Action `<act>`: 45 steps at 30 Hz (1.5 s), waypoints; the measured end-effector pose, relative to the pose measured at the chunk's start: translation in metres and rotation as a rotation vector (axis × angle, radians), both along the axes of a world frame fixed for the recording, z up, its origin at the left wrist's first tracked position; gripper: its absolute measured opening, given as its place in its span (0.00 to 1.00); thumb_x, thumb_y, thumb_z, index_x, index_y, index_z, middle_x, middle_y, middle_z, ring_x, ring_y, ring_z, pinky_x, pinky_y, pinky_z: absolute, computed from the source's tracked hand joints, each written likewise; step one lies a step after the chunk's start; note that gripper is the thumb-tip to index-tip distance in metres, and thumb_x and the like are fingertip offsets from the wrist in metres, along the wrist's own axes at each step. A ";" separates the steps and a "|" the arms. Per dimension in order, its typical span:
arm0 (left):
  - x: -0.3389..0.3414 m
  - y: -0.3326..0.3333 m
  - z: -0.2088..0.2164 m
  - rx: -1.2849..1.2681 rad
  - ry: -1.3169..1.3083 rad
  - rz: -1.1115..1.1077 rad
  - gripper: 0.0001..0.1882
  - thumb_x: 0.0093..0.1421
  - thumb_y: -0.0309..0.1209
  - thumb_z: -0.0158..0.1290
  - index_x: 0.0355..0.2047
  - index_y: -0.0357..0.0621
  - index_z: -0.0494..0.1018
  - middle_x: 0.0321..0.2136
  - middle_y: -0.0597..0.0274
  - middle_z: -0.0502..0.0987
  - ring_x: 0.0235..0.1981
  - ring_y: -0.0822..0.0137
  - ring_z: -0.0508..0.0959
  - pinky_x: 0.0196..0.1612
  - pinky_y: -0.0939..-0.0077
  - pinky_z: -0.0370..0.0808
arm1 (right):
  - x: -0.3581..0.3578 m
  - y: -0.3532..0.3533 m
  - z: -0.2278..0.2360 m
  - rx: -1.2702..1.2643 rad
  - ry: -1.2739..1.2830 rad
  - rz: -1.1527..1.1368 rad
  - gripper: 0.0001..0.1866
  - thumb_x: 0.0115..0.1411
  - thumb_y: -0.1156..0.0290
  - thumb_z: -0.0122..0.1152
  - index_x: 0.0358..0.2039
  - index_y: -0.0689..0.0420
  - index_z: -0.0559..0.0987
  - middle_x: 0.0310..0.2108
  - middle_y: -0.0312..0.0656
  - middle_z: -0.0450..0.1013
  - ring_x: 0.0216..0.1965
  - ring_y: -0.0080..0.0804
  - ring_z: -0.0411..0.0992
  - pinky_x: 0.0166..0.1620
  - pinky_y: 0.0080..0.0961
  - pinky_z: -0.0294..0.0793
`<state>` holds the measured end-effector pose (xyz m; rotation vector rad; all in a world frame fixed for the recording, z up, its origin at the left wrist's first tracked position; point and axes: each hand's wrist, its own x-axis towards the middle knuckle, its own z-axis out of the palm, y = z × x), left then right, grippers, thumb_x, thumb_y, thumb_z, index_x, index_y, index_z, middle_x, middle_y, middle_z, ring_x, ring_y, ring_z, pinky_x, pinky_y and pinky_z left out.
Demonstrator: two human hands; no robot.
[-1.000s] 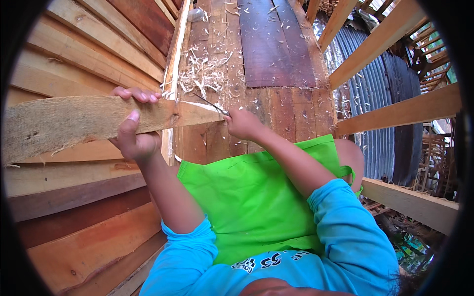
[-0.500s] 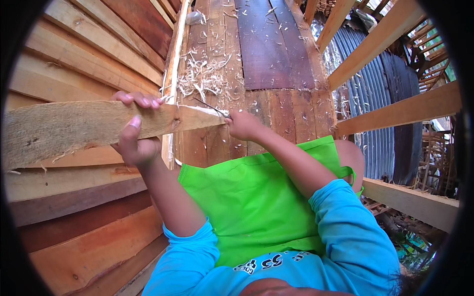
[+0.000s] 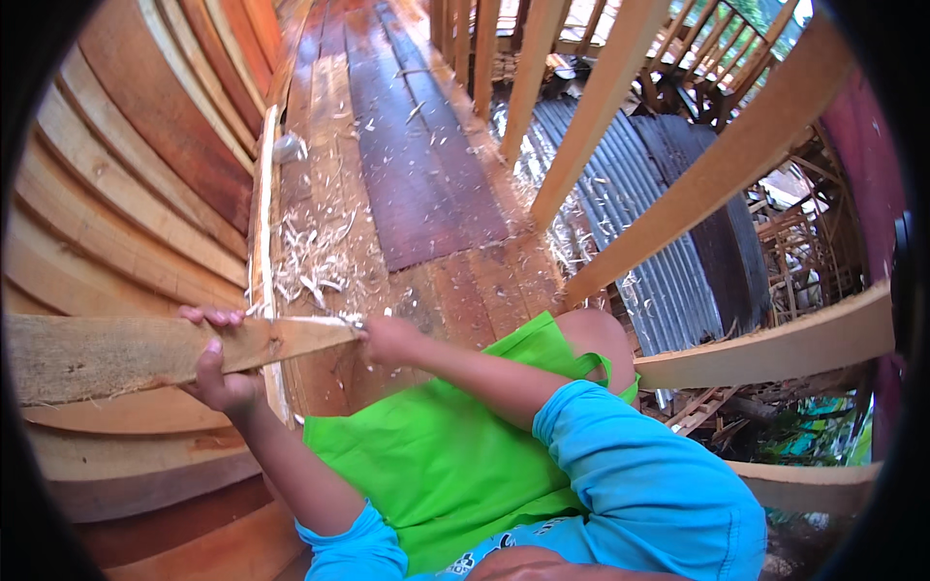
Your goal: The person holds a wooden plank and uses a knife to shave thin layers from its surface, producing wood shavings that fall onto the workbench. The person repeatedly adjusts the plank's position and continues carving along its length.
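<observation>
A rough wooden board reaches in from the left and narrows to a tapered end near my right hand. My left hand is closed around its edges, thumb on the near side and fingertips over the far edge. My right hand is closed at the board's tip. It grips a knife with a thin dark blade, plain in the earlier picture but hardly visible now. Along the far edge of the tapered end runs a pale, freshly cut strip.
Curled wood shavings litter the plank floor ahead. Stacked planks line the left side. Wooden railing slats stand at the right, with corrugated metal sheets beyond. A green cloth covers my lap.
The view has swung, so the board, hands and floor sit lower and further left, with more railing in sight. Both hands keep their hold; my right hand stays at the tapered end.
</observation>
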<state>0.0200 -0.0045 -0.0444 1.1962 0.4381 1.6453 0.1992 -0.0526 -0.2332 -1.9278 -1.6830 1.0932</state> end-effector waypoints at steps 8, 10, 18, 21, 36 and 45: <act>-0.015 0.008 -0.002 0.026 -0.027 -0.068 0.21 0.44 0.25 0.45 0.41 0.33 0.62 0.28 0.52 0.67 0.32 0.61 0.69 0.42 0.63 0.71 | -0.011 -0.007 0.026 0.069 -0.098 0.016 0.15 0.63 0.62 0.47 0.38 0.63 0.71 0.28 0.57 0.74 0.32 0.57 0.74 0.37 0.51 0.71; -0.015 0.005 -0.002 0.070 -0.007 -0.043 0.20 0.44 0.25 0.45 0.40 0.33 0.63 0.27 0.52 0.68 0.31 0.61 0.70 0.41 0.63 0.72 | -0.023 -0.006 0.038 0.046 -0.085 0.007 0.15 0.63 0.61 0.48 0.38 0.63 0.71 0.30 0.56 0.75 0.33 0.57 0.74 0.37 0.51 0.71; -0.021 0.003 0.003 0.083 -0.043 0.062 0.20 0.44 0.23 0.45 0.40 0.32 0.64 0.27 0.50 0.68 0.30 0.59 0.71 0.40 0.63 0.74 | -0.032 0.006 0.048 0.165 0.020 0.046 0.17 0.64 0.59 0.46 0.39 0.61 0.72 0.31 0.60 0.73 0.35 0.58 0.73 0.39 0.52 0.70; -0.003 -0.002 0.003 0.015 -0.068 0.070 0.20 0.43 0.22 0.45 0.40 0.31 0.64 0.27 0.50 0.68 0.30 0.60 0.71 0.40 0.63 0.74 | -0.014 -0.003 0.016 0.155 0.073 -0.024 0.17 0.65 0.59 0.45 0.38 0.61 0.72 0.31 0.61 0.73 0.36 0.59 0.73 0.40 0.52 0.70; 0.001 -0.002 0.007 0.052 -0.103 0.112 0.20 0.43 0.22 0.45 0.40 0.30 0.63 0.26 0.50 0.68 0.30 0.58 0.72 0.38 0.62 0.75 | -0.021 -0.005 0.043 0.125 0.015 -0.007 0.16 0.64 0.60 0.46 0.40 0.62 0.72 0.29 0.60 0.74 0.34 0.58 0.73 0.38 0.50 0.71; 0.002 -0.002 0.003 0.068 -0.054 0.080 0.20 0.43 0.22 0.45 0.40 0.28 0.63 0.26 0.49 0.68 0.29 0.57 0.72 0.38 0.61 0.76 | -0.009 -0.008 0.016 -0.060 -0.090 0.009 0.15 0.63 0.63 0.47 0.41 0.62 0.72 0.32 0.57 0.75 0.36 0.56 0.74 0.38 0.49 0.72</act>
